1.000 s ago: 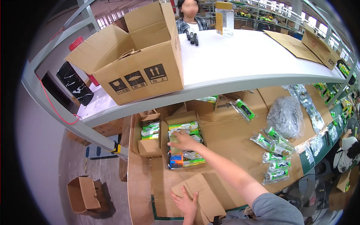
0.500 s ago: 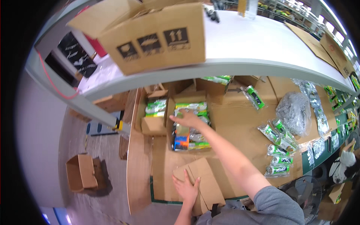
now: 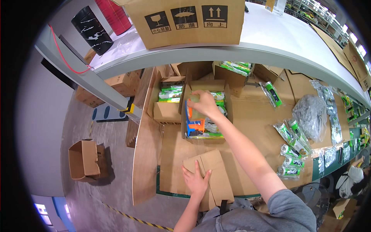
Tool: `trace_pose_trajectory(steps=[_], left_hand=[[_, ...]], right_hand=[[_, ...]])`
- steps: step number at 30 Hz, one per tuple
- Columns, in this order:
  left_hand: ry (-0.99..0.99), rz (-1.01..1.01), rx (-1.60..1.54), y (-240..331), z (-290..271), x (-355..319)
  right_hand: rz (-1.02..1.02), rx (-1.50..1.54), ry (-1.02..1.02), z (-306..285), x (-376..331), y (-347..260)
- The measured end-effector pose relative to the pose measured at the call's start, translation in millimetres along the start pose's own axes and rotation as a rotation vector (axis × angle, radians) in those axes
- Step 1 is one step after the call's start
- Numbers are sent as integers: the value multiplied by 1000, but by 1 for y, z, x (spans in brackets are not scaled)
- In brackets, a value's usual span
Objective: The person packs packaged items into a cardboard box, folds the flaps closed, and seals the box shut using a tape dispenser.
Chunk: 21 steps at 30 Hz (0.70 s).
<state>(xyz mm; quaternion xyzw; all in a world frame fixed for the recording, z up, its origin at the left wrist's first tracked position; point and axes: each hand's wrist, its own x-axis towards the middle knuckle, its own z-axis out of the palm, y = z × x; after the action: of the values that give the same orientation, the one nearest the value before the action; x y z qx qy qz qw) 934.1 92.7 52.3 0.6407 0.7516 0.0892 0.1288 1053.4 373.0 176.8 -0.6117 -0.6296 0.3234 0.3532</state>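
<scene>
My right hand (image 3: 204, 103) reaches forward into an open cardboard box (image 3: 184, 124) on the brown work table and grips an orange and blue packaged item (image 3: 193, 124) that stands up out of the green-and-white packets filling the box. My left hand (image 3: 196, 179) lies flat, fingers apart, on a folded cardboard piece (image 3: 216, 174) at the table's near edge.
A smaller box of green packets (image 3: 167, 104) sits left of the open box. Loose packets (image 3: 290, 140) and a clear plastic bag (image 3: 310, 116) lie to the right. A white shelf (image 3: 270, 34) overhead carries a large carton (image 3: 185, 21). An empty carton (image 3: 85, 160) stands on the floor at left.
The view has tilted down and closer. My right hand has closed on the orange and blue item in the box and lifted it upright. The left hand stays on the folded cardboard.
</scene>
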Motion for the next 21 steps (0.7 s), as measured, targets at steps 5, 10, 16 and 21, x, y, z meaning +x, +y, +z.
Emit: trace_pose_trajectory(steps=[5,10,16,21], left_hand=[[-28,-14,-6,4,-4,3],[-51,-9,-52,7,-8,1],[-20,-5,14,-9,11,-7],[72,-19,-367,-13,25,2]], right_hand=[[-272,121,106,-4,-52,-59],[-437,189,172,2,-103,-73],[-585,136,298,-1,-176,-78],[-608,119,295,-11,-214,-70]])
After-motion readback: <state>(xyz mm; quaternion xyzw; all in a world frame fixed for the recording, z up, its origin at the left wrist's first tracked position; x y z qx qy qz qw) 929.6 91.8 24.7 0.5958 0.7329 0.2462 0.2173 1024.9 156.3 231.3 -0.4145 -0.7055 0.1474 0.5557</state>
